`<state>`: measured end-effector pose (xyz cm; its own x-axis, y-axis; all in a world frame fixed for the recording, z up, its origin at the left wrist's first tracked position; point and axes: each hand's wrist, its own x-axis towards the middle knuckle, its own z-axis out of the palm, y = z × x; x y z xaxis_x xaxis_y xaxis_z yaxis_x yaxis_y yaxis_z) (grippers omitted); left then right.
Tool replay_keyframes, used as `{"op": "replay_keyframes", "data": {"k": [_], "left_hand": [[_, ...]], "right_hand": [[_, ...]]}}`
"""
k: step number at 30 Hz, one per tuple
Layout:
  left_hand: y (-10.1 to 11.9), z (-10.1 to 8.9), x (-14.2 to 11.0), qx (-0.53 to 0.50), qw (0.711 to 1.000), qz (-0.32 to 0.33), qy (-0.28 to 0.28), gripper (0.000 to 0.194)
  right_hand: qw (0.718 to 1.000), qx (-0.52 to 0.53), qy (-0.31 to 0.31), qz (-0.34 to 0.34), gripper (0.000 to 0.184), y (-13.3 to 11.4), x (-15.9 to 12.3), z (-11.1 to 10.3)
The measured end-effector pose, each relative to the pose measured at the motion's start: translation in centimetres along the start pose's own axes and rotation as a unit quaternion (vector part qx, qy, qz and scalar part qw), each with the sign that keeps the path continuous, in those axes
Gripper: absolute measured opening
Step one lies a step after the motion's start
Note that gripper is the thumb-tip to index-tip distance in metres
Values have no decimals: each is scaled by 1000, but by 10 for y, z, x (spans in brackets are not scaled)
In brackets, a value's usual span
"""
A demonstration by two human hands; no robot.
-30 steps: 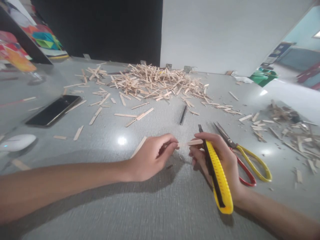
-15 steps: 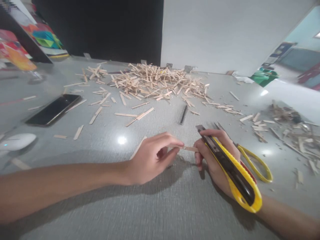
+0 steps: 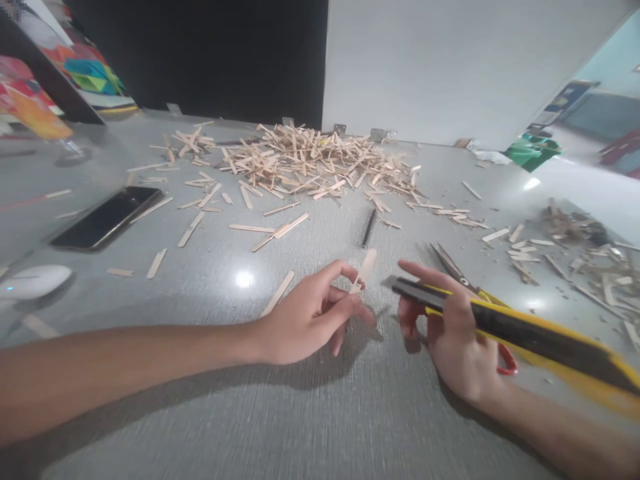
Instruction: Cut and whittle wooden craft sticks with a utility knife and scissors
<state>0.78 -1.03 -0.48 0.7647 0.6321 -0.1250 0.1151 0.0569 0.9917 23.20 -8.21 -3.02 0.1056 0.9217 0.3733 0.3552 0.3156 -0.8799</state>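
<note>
Between the thumb and fingers of my left hand (image 3: pixel 310 317) is a short flat wooden stick (image 3: pixel 365 269), tilted upward. My right hand (image 3: pixel 457 340) is closed on a yellow and black utility knife (image 3: pixel 530 327), whose blade end points left toward the stick without touching it. The far end of the knife is smeared by motion. Scissors (image 3: pixel 453 267) with yellow and red handles lie on the table behind my right hand, partly covered by it and the knife. Another wooden stick (image 3: pixel 279 293) lies just behind my left wrist.
A heap of cut wooden sticks (image 3: pixel 310 160) lies at the back of the grey table (image 3: pixel 280 427). A dark thin rod (image 3: pixel 369 228) is before it. At left are a phone (image 3: pixel 107 219) and a white mouse (image 3: pixel 37 281). Wood scraps (image 3: pixel 607 260) litter the right side.
My right hand has let go of the wooden stick and drawn right. The knife has swung to lie flatter, pointing left. The stick now stands tilted up in my left hand.
</note>
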Motion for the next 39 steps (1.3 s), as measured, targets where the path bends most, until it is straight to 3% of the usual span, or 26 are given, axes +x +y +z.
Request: {"op": "replay_keyframes", "data": {"k": [3, 6, 16, 23, 29, 33, 39], "left_hand": [[-1, 0, 0, -6, 1000, 0, -5, 21], [-1, 0, 0, -18, 1000, 10, -12, 21], [0, 1, -1, -10, 1000, 9, -12, 22], [1, 1, 0, 39, 998, 20, 53, 20], [-2, 0, 1, 30, 997, 14, 77, 19], [0, 0, 0, 69, 993, 29, 92, 23], [0, 0, 1, 40, 992, 56, 102, 28]], "right_hand": [[1000, 4, -13, 26, 38, -7, -1, -2], [1000, -25, -12, -3, 24, -17, 0, 0], [998, -33, -25, -49, 20, -22, 2, 2], [1000, -7, -11, -28, 16, -23, 0, 3], [995, -76, 49, -38, 20, -20, 2, 9], [987, -145, -15, -67, 19, -16, 7, 9], [986, -130, -63, -84, 14, -15, 8, 7]]}}
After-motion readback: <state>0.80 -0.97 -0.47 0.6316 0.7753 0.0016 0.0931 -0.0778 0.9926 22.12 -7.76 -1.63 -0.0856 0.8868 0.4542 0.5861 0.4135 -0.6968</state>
